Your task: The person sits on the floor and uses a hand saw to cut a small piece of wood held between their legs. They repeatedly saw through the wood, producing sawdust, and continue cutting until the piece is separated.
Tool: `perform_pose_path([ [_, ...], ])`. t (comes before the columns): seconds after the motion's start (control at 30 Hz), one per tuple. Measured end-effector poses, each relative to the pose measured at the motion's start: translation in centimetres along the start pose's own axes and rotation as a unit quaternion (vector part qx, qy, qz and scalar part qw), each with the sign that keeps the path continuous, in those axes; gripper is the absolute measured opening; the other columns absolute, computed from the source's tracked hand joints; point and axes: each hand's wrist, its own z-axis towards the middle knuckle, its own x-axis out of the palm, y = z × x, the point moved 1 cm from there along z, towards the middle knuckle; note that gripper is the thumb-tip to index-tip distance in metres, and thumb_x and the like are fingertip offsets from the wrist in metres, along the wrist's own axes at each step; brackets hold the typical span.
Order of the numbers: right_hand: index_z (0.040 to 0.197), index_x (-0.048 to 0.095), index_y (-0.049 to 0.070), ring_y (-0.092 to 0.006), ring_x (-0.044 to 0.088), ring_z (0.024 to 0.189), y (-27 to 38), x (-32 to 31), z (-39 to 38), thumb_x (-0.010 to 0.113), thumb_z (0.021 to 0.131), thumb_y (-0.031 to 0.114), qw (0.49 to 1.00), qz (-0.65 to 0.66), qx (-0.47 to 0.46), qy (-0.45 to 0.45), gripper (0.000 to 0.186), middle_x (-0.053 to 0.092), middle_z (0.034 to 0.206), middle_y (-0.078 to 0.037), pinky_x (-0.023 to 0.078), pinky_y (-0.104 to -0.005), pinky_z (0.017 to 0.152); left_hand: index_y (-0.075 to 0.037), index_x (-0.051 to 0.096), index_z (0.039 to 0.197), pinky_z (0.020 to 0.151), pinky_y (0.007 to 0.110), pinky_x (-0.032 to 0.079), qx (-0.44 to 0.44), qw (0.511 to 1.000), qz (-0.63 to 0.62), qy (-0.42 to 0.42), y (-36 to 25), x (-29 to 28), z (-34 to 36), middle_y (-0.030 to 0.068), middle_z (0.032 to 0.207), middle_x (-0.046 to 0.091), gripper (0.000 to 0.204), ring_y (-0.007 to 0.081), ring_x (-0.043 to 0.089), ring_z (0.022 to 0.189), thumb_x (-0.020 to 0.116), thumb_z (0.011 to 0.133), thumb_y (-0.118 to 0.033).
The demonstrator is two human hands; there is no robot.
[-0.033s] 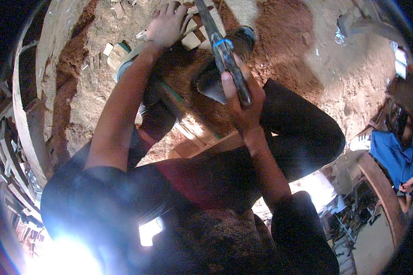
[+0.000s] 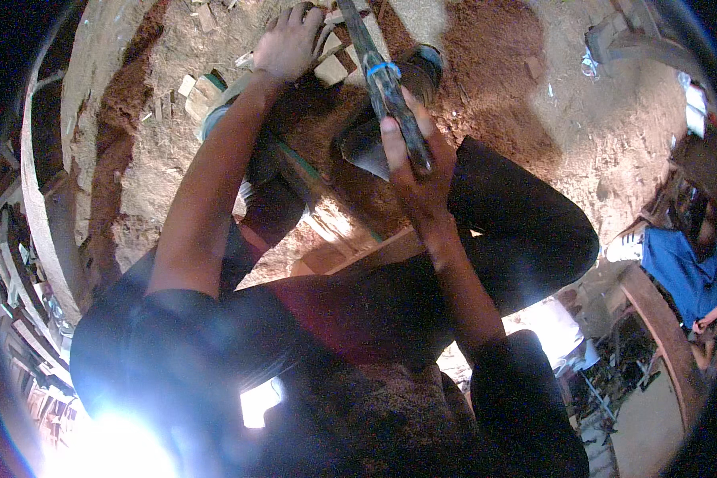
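Note:
My right hand [image 2: 426, 179] is wrapped round the dark, worn handle of a long tool [image 2: 390, 95] with a bright blue band tied about it. The tool slants up and leftward, and its far end runs out of the picture, so its kind is hidden. My left hand [image 2: 289, 44] lies at the top, fingers stretched forward and thumb apart, over pale wood pieces on the ground. A small pale wood block [image 2: 331, 70] sits just right of that hand. Whether the palm presses on wood is hidden from above.
My bent legs [image 2: 526, 231] frame the work spot. Between them lie a green-edged board [image 2: 299, 163] and a wooden plank [image 2: 374, 253]. Reddish sawdust [image 2: 490, 72] covers the ground. Wood scraps [image 2: 203, 94] lie left; a blue cloth [image 2: 681, 271] and a curved timber [image 2: 665, 342] are right.
My right hand and the tool have shifted slightly up and to the left. The left hand stays in place.

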Motion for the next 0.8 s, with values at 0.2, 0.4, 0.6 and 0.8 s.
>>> perform_pose_path([
  [0.2, 0.129, 0.065, -0.008, -0.0189, 0.070, 0.105, -0.5, 2.0, 2.1, 0.066, 0.098, 0.013, 0.998, 0.049, 0.047, 0.008, 0.037, 0.074, 0.115, -0.018, 0.053, -0.0324, 0.094, -0.005, 0.055, 0.114, 0.071, 0.050, 0.056, -0.056, 0.992, -0.029, 0.112, 0.1, -0.4, -0.5, 0.0193, 0.097, 0.067, 0.032, 0.0389, 0.070, 0.082, 0.053, 0.103, -0.035],
  [0.4, 0.130, 0.064, -0.007, -0.0195, 0.070, 0.105, -0.3, 2.1, 3.2, 0.066, 0.098, 0.014, 0.998, 0.031, 0.044, 0.035, 0.038, 0.075, 0.113, -0.016, 0.053, -0.0323, 0.094, -0.006, 0.053, 0.112, 0.072, 0.049, 0.057, -0.038, 0.988, -0.031, 0.147, 0.3, -1.2, -0.3, 0.0201, 0.101, 0.067, 0.029, 0.0397, 0.071, 0.086, 0.054, 0.101, -0.032],
  [0.6, 0.130, 0.064, -0.005, -0.0202, 0.071, 0.104, -0.3, 2.4, 3.6, 0.066, 0.098, 0.015, 0.996, 0.053, 0.060, 0.046, 0.038, 0.075, 0.111, -0.016, 0.053, -0.0325, 0.093, -0.005, 0.053, 0.112, 0.073, 0.049, 0.057, -0.035, 0.990, -0.015, 0.135, -0.1, -1.3, -0.2, 0.0206, 0.102, 0.067, 0.028, 0.0404, 0.071, 0.086, 0.053, 0.102, -0.032],
  [0.8, 0.130, 0.065, -0.004, -0.0212, 0.072, 0.103, -1.6, 2.1, 1.9, 0.066, 0.098, 0.016, 1.000, -0.002, -0.011, 0.009, 0.038, 0.075, 0.111, -0.017, 0.054, -0.0337, 0.092, -0.004, 0.052, 0.112, 0.072, 0.049, 0.057, -0.043, 0.987, -0.010, 0.153, -0.1, -0.7, 0.1, 0.0205, 0.101, 0.067, 0.030, 0.0396, 0.071, 0.085, 0.050, 0.105, -0.033],
])
